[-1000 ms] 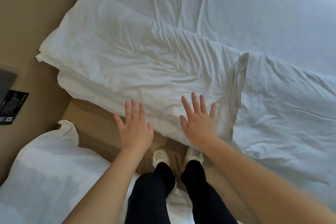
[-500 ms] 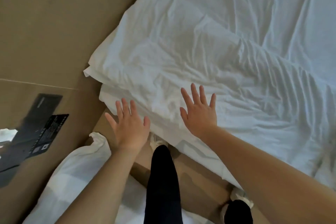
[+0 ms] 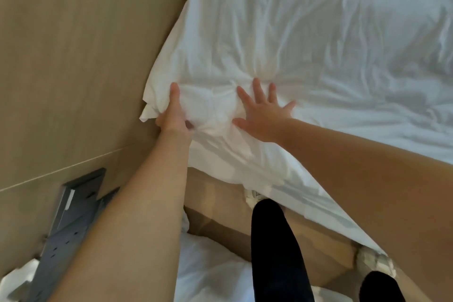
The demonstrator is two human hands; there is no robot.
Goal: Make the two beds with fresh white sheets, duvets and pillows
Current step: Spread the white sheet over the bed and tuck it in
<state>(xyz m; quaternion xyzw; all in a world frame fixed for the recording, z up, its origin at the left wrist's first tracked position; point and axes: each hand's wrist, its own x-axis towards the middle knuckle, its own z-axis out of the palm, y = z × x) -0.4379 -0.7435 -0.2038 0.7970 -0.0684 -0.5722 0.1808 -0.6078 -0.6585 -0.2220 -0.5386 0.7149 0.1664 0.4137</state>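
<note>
Both hands have gone from hovering at the near edge to the duvet (image 3: pixel 232 61), crumpled at the head of the bed (image 3: pixel 331 206). My left hand (image 3: pixel 171 117) now grips the duvet's corner against the beige wall panel (image 3: pixel 85 56), thumb on top, while my right hand (image 3: pixel 263 115) lies flat just beside it, fingers spread wide, pressing the bunched cloth. Nearer me are the wooden floor (image 3: pixel 220 223), my black trouser leg (image 3: pixel 277 252), more white bedding (image 3: pixel 210 270) and a grey socket plate (image 3: pixel 71 223).
</note>
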